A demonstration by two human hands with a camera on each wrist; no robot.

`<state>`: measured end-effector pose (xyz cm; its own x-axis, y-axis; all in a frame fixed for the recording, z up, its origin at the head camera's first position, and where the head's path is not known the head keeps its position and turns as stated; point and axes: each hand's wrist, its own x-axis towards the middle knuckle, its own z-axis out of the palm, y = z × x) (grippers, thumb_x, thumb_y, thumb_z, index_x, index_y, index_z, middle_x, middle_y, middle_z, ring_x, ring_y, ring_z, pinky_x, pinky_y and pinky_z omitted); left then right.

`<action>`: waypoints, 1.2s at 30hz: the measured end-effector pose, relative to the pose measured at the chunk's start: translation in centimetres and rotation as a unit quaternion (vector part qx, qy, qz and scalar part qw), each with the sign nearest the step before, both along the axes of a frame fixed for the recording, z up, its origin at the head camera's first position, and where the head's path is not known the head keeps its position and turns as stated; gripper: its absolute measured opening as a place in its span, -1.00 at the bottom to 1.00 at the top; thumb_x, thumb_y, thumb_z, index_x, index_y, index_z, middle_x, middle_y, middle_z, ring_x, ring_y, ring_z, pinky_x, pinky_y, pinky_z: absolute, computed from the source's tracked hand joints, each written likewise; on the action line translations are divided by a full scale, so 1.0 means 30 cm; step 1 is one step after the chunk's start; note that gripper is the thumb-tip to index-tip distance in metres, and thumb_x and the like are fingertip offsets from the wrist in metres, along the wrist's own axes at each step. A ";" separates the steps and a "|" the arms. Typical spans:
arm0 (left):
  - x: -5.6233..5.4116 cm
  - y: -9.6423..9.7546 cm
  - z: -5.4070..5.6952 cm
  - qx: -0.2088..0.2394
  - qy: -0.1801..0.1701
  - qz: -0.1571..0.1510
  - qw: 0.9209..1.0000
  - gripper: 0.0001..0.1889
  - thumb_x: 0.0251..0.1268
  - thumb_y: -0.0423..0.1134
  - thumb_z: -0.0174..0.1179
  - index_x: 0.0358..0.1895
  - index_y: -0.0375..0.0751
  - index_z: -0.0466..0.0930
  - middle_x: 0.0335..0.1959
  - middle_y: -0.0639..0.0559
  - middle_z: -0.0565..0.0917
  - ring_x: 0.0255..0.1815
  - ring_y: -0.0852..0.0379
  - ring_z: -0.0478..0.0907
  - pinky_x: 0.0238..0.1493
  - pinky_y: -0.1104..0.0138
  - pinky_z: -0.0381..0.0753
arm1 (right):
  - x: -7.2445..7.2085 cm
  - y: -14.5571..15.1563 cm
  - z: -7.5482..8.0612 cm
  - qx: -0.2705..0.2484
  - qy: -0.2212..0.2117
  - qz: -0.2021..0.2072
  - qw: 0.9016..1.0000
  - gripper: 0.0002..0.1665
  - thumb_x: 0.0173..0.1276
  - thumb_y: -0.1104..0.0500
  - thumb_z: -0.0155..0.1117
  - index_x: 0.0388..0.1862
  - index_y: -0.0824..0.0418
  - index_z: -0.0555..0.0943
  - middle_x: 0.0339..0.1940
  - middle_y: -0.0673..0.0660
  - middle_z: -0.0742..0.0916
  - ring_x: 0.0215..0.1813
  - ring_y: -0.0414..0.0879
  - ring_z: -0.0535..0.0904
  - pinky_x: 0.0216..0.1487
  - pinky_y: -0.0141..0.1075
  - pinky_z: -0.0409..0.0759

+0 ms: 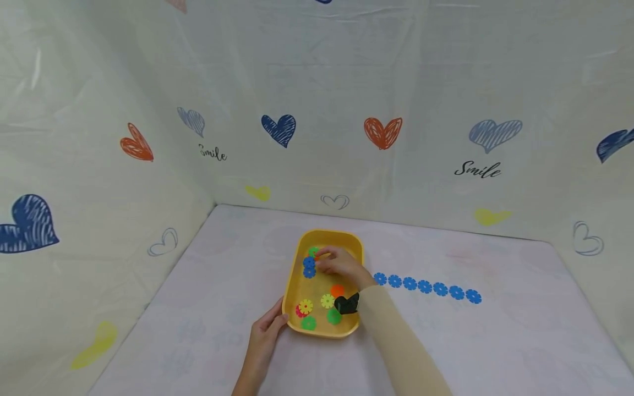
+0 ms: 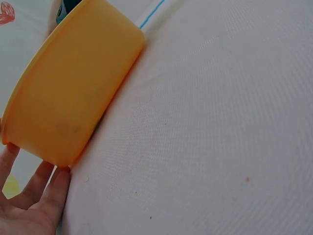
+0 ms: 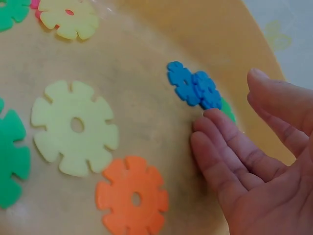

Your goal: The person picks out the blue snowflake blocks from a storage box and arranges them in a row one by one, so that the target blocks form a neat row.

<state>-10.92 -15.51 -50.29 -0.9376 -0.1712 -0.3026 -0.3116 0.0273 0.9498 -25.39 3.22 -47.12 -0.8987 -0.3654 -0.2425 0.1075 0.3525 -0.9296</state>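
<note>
Inside the yellow tray [image 1: 289, 280], two blue flower-shaped discs [image 3: 183, 83] lie partly overlapping, with a green disc [image 3: 227, 110] just behind them. My right hand [image 1: 339, 262] reaches into the tray beside these blue discs. Its thumb and fingers [image 3: 215, 166] stand apart with nothing between them, fingertips close to the blue pair. At the tray's near left corner, my left hand [image 1: 266, 334] holds the tray by its rim and outer wall. In the left wrist view its fingers [image 2: 34, 188] touch the tray's outside near the base.
Orange [image 3: 134, 196], pale yellow [image 3: 73, 127], yellow [image 1: 305, 306], red and green discs [image 1: 309, 323] lie in the tray's near half. Several blue discs [image 1: 425, 286] form a row on the white tablecloth [image 1: 495, 341] right of the tray. Behind is a heart-printed sheet [image 1: 327, 82].
</note>
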 end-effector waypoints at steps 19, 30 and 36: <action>0.003 -0.007 -0.002 -0.001 0.005 -0.002 1.000 -0.50 0.29 -0.14 0.08 0.28 -0.20 0.37 0.32 -0.08 0.38 0.38 -0.04 0.26 0.20 0.28 0.46 | -0.005 -0.072 -0.035 0.037 0.040 -0.021 0.998 -0.65 0.23 0.28 0.25 0.02 0.28 0.55 -0.61 0.15 0.56 -0.60 -0.11 0.38 -0.56 -0.44 0.42; 0.000 -0.007 -0.006 0.008 0.008 -0.005 1.000 -0.50 0.28 -0.18 0.08 0.29 -0.20 0.37 0.32 -0.07 0.37 0.38 -0.04 0.26 0.19 0.33 0.48 | -0.013 -0.090 -0.038 0.136 0.093 -0.033 0.986 -0.69 0.22 0.19 0.29 -0.04 0.18 0.60 -0.26 0.14 0.67 -0.40 -0.11 0.45 -0.30 -0.34 0.53; 0.000 -0.010 -0.006 0.017 0.008 -0.007 1.000 -0.50 0.29 -0.19 0.06 0.29 -0.21 0.35 0.33 -0.09 0.36 0.37 -0.04 0.27 0.15 0.38 0.52 | -0.015 -0.098 -0.038 0.150 0.096 -0.038 0.983 -0.69 0.21 0.19 0.30 -0.05 0.17 0.61 -0.13 0.15 0.65 -0.31 -0.07 0.43 -0.22 -0.32 0.51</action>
<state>-10.93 -15.80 -50.46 -0.9447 -0.1488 -0.2923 -0.2954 -0.0013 0.9554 -25.83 0.29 -48.25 -0.9602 -0.2338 -0.1528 -0.0229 0.6109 -0.7913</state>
